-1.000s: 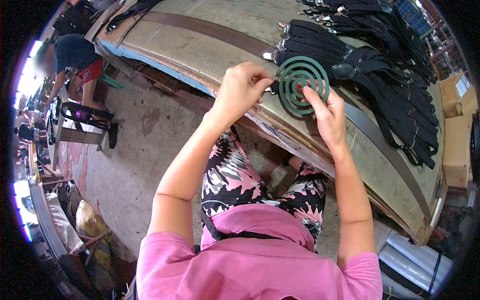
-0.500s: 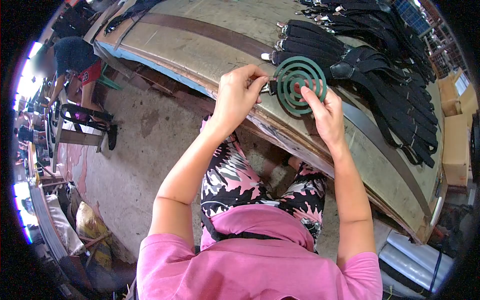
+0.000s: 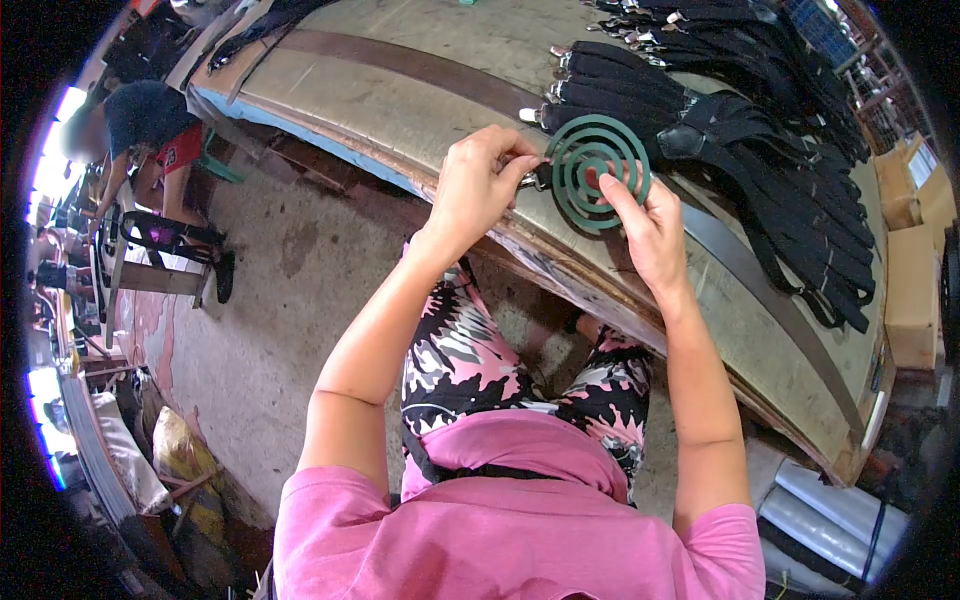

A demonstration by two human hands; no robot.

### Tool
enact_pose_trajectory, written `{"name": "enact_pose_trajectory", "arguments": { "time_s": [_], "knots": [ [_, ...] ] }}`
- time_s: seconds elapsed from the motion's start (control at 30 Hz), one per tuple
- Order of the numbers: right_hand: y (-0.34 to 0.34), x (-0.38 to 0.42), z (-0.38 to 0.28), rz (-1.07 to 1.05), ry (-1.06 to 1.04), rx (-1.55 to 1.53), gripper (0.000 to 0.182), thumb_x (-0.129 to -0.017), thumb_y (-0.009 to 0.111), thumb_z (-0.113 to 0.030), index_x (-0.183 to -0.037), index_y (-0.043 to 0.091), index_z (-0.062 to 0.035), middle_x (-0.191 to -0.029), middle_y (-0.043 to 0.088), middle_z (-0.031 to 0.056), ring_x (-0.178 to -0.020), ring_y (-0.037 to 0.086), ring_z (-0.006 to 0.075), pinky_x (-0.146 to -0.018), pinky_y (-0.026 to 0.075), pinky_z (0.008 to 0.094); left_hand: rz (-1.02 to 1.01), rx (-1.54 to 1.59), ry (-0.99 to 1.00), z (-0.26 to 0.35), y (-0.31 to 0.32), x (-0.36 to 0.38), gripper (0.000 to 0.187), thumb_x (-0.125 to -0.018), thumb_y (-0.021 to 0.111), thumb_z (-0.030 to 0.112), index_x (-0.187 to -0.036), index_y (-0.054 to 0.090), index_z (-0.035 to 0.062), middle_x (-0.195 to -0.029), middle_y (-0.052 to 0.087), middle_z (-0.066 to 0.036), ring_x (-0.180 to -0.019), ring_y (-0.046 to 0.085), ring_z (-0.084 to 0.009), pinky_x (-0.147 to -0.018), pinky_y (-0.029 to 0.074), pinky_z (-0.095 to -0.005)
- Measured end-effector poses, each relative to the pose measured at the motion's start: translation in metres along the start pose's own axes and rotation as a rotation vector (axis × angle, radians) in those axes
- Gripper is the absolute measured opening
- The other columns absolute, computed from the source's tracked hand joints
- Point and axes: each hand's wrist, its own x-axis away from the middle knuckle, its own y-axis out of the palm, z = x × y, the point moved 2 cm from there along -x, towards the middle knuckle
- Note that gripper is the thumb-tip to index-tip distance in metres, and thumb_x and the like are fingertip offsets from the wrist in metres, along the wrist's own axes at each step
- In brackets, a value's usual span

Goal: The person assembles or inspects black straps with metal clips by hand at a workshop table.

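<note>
A green mosquito coil (image 3: 598, 121), a flat spiral, is held up over the near edge of the table. My right hand (image 3: 652, 225) grips it from the right, thumb across its centre and fingers behind. On the coil's left side, my left hand (image 3: 480, 185) is closed in a pinch, fingertips right at the outer ring. Just under those fingertips shows a small shiny metal clip (image 3: 533, 182); I cannot tell what the pinch itself holds. Black suspenders (image 3: 740, 165) with metal clips lie in a pile just beyond the coil.
The worn table (image 3: 400, 105) carries a long brown strap (image 3: 400, 58) and more black straps at its far end. Cardboard boxes (image 3: 912, 290) stand right, plastic-wrapped rolls (image 3: 820, 520) below. To the left, a person (image 3: 150, 130) bends over a bench (image 3: 155, 275).
Both hands and the coil have shifted only very slightly, my left hand a little upward. The grips look the same.
</note>
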Motion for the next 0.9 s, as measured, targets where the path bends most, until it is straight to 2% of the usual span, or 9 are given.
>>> {"name": "enact_pose_trajectory", "arguments": {
  "time_s": [0.13,0.2,0.23,0.3,0.47,0.9],
  "knots": [
    [-0.001,0.000,-0.002,-0.015,0.012,0.021,0.024,-0.096,0.064,-0.017,-0.107,0.069,0.0028,-0.099,0.068,0.0050,-0.086,0.062,0.0109,-0.078,0.049,0.0272,0.068,-0.095,0.047,0.001,0.005,0.003,0.013,-0.090,0.068,0.011,-0.091,0.065,-0.0018,-0.072,0.063,-0.012,-0.054,0.059,-0.0187,-0.052,0.046,-0.0336],
    [-0.001,0.000,-0.003,-0.016,0.021,0.037,0.024,-0.096,0.064,-0.017,-0.107,0.069,0.0030,-0.098,0.068,0.0051,-0.086,0.062,0.0112,-0.078,0.050,0.0275,0.141,-0.243,0.156,0.007,0.007,0.008,0.013,-0.090,0.066,0.012,-0.091,0.061,-0.0005,-0.080,0.063,-0.016,-0.065,0.062,-0.0293,-0.060,0.048,-0.0381],
    [0.000,0.000,-0.004,-0.010,0.007,0.047,0.024,-0.096,0.064,-0.017,-0.108,0.069,0.0028,-0.098,0.068,0.0048,-0.087,0.062,0.0112,-0.079,0.050,0.0273,0.140,-0.242,0.157,0.009,0.007,0.009,0.013,-0.090,0.066,0.012,-0.091,0.061,-0.0005,-0.080,0.063,-0.016,-0.065,0.062,-0.0293,-0.060,0.048,-0.0381],
    [0.000,0.000,-0.004,-0.004,-0.007,0.056,0.024,-0.096,0.064,-0.017,-0.108,0.069,0.0027,-0.097,0.067,0.0046,-0.087,0.062,0.0112,-0.079,0.050,0.0271,0.129,-0.249,0.106,0.011,0.008,0.010,0.012,-0.091,0.065,0.012,-0.093,0.059,0.0010,-0.087,0.063,-0.018,-0.076,0.062,-0.0368,-0.066,0.049,-0.0413],
    [-0.001,-0.001,0.000,-0.010,0.076,-0.011,0.025,-0.095,0.065,-0.018,-0.108,0.069,0.0033,-0.099,0.070,0.0056,-0.090,0.062,0.0116,-0.081,0.050,0.0276,0.148,-0.260,0.113,0.014,0.009,0.012,0.012,-0.091,0.064,0.012,-0.094,0.059,0.0010,-0.085,0.063,-0.018,-0.075,0.063,-0.0375,-0.066,0.049,-0.0422],
    [-0.002,-0.003,0.000,-0.006,0.097,-0.030,0.027,-0.095,0.065,-0.018,-0.109,0.068,0.0044,-0.102,0.071,0.0080,-0.092,0.063,0.0121,-0.082,0.051,0.0287,0.153,-0.245,0.108,0.017,0.010,0.011,0.014,-0.093,0.062,0.013,-0.094,0.058,0.0001,-0.085,0.064,-0.020,-0.075,0.062,-0.0380,-0.066,0.049,-0.0422]
  ]
}}
